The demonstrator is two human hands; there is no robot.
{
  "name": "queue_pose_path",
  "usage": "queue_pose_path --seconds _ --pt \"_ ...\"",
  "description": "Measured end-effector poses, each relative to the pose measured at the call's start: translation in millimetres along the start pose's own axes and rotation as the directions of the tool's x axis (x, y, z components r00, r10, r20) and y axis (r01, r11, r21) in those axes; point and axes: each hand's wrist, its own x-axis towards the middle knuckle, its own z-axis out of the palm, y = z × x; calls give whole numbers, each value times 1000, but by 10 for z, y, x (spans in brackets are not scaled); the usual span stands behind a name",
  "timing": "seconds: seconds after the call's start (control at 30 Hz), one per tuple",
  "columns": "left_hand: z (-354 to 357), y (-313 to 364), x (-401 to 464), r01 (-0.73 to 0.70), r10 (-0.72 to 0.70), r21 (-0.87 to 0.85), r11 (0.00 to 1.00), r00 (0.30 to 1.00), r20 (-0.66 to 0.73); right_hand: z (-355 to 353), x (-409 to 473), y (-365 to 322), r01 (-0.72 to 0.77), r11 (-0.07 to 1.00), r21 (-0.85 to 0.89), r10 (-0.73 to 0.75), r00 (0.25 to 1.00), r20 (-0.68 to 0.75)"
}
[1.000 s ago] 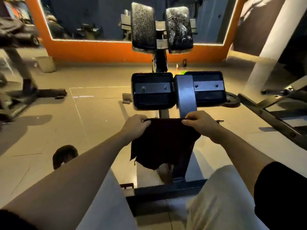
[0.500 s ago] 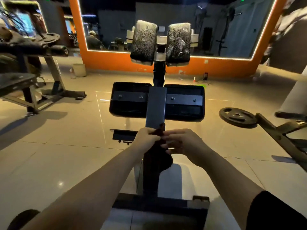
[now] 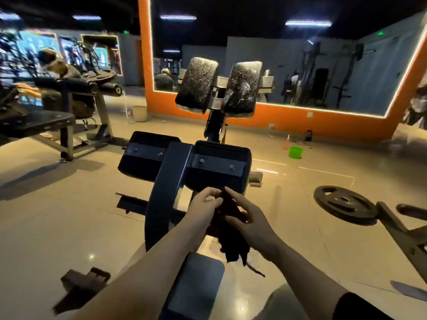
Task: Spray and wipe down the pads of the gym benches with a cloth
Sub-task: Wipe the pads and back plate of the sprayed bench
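1. The gym bench frame (image 3: 161,192) runs up the middle of the frame. Its two dark lower pads (image 3: 219,165) sit side by side at centre, and two speckled upper pads (image 3: 197,85) stand tilted above them, in front of the orange-framed mirror (image 3: 323,65).
2. Both forearms reach in from the lower edge and meet at lower centre, just below the right lower pad.
3. A weight plate (image 3: 344,204) lies flat on the floor at the right of the frame.
4. The dark cloth (image 3: 231,229) hangs bunched between the two hands, its frayed end trailing down.
5. The right hand (image 3: 248,218) has its fingers curled round the cloth from the right.
6. The left hand (image 3: 205,203) pinches the cloth's top edge with its fingertips.
7. A green bucket (image 3: 295,152) stands on the floor at right of centre; what it holds cannot be told. An orange spray bottle (image 3: 286,143) stands just beside it.
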Motion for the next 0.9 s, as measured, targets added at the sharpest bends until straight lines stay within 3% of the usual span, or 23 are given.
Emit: queue_pose_path --seconds 0.23,0.43,0.57,0.73,0.9 --pt "466 -133 216 -91 117 147 985 978 -176 -543 281 313 20 998 -51 -20 1000 6" --pt "964 -166 621 -141 267 366 920 908 -322 -983 719 671 -51 997 53 64 962 -264" --pt "1174 -191 883 -151 411 543 826 821 -396 -1191 1096 874 -48 997 66 68 935 -348" --pt "1269 -308 1146 -36 547 726 687 683 -484 -1200 1647 894 148 982 121 -108 952 -287" --pt "1417 -554 1270 126 478 693 710 637 -605 -1032 1680 1062 314 949 -5 -305 917 -258"
